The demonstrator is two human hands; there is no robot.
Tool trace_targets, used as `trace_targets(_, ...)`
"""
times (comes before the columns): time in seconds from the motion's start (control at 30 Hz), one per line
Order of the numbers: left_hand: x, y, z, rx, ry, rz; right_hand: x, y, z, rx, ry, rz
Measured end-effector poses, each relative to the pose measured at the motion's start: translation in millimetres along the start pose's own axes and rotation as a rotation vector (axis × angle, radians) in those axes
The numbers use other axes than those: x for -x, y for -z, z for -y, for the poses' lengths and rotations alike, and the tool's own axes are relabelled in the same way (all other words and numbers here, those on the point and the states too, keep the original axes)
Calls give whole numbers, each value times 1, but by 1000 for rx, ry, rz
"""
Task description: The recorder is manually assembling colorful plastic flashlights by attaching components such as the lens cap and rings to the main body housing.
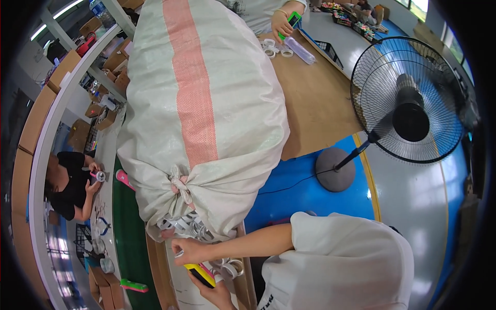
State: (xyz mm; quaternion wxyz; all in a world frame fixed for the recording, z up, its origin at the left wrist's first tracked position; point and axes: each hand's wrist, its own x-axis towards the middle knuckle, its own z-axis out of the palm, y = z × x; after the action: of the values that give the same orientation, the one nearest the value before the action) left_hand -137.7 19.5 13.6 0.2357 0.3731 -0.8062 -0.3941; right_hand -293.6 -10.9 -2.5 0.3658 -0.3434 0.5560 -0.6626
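Observation:
My right hand (191, 251) reaches across an open cardboard box, fingers closed around a small white piece (179, 254) that is mostly hidden. Just below it, my left hand (217, 294) holds a yellow and black handheld item (201, 275) with a pink edge; its exact kind is not clear. Inside the box lie several white rings (232, 268), close to both hands. A bulging white woven sack (243, 103) with a red stripe and a knotted corner rests beyond my hands, and more white rings (186, 226) show beneath its near edge.
Green (134, 285) and pink (123, 178) handheld items lie on a green surface at left. A black pedestal fan (411, 116) stands at right. Another person's hand (281, 24) holds a green item above a cardboard sheet (320, 103). A person in black (72, 183) works at far left.

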Motion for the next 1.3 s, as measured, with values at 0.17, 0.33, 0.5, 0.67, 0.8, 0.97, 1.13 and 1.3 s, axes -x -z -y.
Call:
trace_targets(0.17,-18,6,14,-105,-90,-52,-11,-3,7,-50,-59,-54)
trace_targets(0.33,-10,10,21,273,237,-72,-7,1,21,-191,71,128)
trace_targets(0.5,11,21,-34,754,328,154,26,14,63,-698,-91,429)
trace_targets(0.67,40,5,-62,847,309,43,51,19,88,-771,-26,508)
trace_targets(0.8,68,-3,-65,873,342,28,74,18,90,-831,-26,557)
trace_targets(0.97,95,-5,-70,966,269,113,96,12,88,-840,-69,586)
trace_targets(1.13,96,-12,-79,1093,279,70,95,9,90,-855,-113,482)
trace_targets(1.3,83,-9,-95,1085,335,117,86,34,88,-916,-143,559)
